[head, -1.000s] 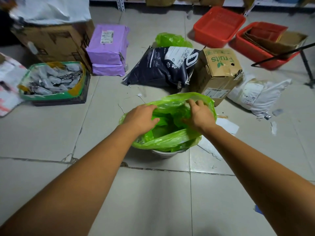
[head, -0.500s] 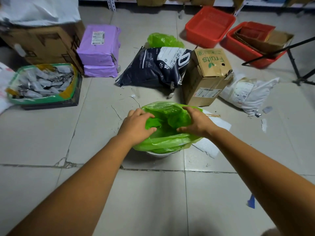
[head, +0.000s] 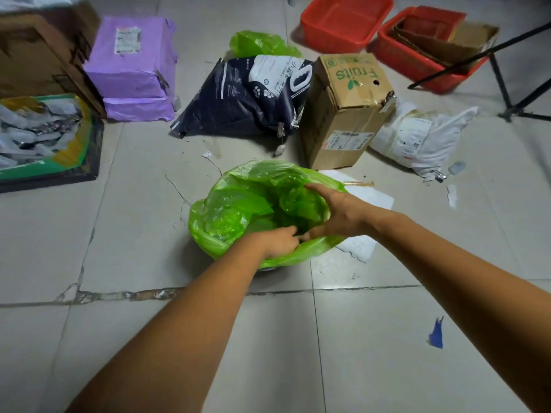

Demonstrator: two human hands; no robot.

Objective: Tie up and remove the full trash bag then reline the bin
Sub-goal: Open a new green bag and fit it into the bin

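A bright green trash bag [head: 232,210] lies spread open over a small bin on the tiled floor; only a sliver of the bin's rim [head: 269,268] shows under the bag's near edge. My left hand [head: 277,241] rests at the near rim, fingers pointing into the bag's mouth and pinching the plastic. My right hand [head: 340,213] sits on the right rim, fingers curled over the plastic and reaching inside. A second, bunched green bag [head: 262,44] lies farther back behind a dark sack.
Behind the bin stand a dark blue sack [head: 238,99], a "Fruits" carton [head: 348,108] and a white parcel [head: 423,138]. Purple parcels [head: 134,70] and a green-lined box [head: 44,135] sit left. Two red baskets [head: 343,22] and a black stand leg [head: 501,76] are at back right.
My left hand moved from the bag's left rim to the near rim beside the right hand. The bag's mouth now lies wider open on the left. The view shifted closer.
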